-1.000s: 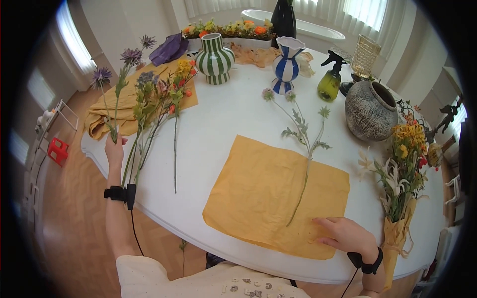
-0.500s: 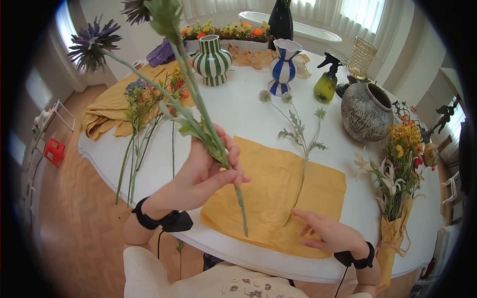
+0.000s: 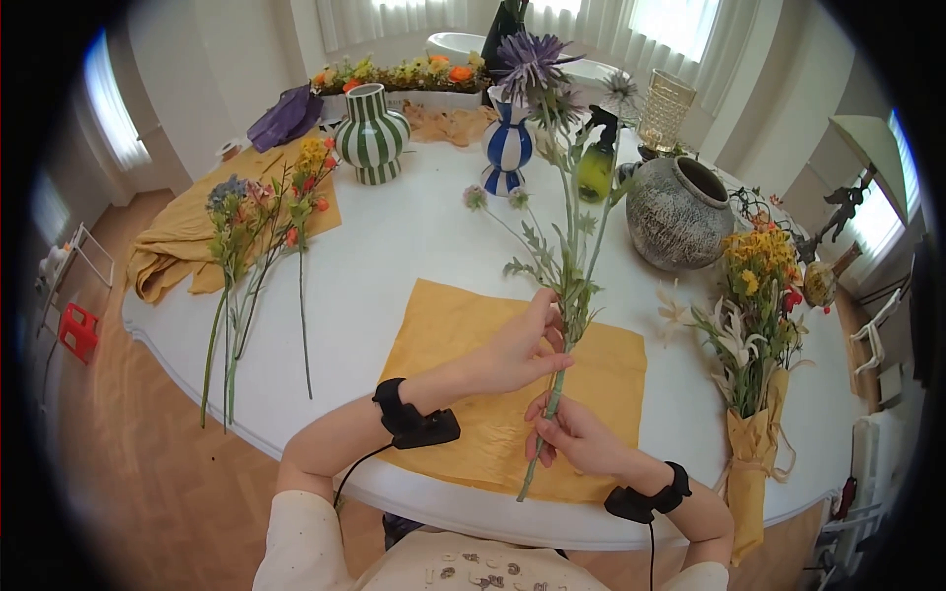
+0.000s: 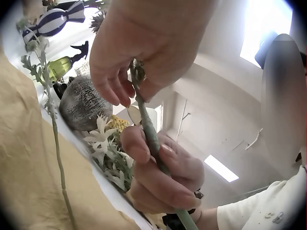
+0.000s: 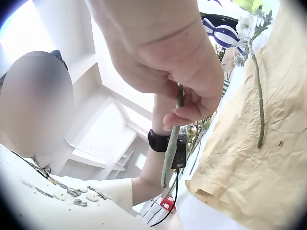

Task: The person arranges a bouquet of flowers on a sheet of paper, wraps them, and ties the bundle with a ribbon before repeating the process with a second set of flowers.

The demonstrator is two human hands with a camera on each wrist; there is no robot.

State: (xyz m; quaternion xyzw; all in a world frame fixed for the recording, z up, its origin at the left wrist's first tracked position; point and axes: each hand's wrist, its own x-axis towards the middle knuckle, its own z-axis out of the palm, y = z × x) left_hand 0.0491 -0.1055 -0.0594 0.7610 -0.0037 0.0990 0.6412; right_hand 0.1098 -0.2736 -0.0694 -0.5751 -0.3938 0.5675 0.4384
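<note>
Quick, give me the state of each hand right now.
Left hand: fingers curled round the long green stem of the purple spiky flower.
Right hand: pinches the same stem lower down.

Bare tabletop lies open between the flowers by the table's left edge and the yellow paper at the near edge, so my left hand has room there. A stem lies across the paper's far edge. Toward the right edge, the grey pot and the wrapped bouquet crowd my right hand. Vases and a spray bottle block the far edge.
</note>
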